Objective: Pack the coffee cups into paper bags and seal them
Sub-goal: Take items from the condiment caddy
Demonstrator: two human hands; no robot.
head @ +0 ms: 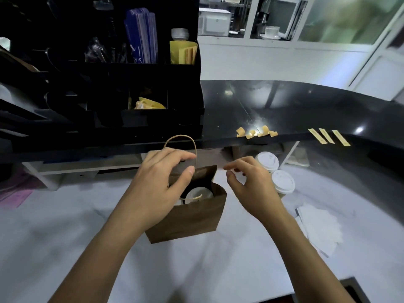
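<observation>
A: Brown paper bag (pixel 192 217) upright on the white counter (pixel 65 226), mouth open, one lidded cup (pixel 200 193) down inside. Any danger yet?

B: Some. Left hand (pixel 157 184) over the bag's left rim, fingers near the far handle (pixel 181 142), thumb against the back wall; looks like a light pinch on handle or rim, cannot tell which. Right hand (pixel 249 182) just right of the bag, fingers curled, thumb and forefinger nearly closed, nothing visibly held.

A: So what goes wrong?

B: Probably a tip. Pulling the top shut from the left side only, with the near handle (pixel 193 197) fallen inside across the lid, risks dragging the bag over and tilting the cup.

A: And the handle inside?

B: Likely trapped in the fold, or snagged on the lid. Better fished out first.

A: Other cups?

B: Two more lidded cups (pixel 275 173) just right of the bag, close behind the right hand. A careless backward sweep of that wrist could knock them.

A: Sealing?

B: Yellow paper strips (pixel 256 132), apparently for that, stuck along the black ledge (pixel 306 110) beyond the bag, some curled, three straight ones (pixel 329 137) farther right. Reaching for one means letting go on one side; mouth may spring open again. Curled strips may stick badly.

A: Napkins?

B: White stack (pixel 317 228) right of the bag, well clear.
</observation>
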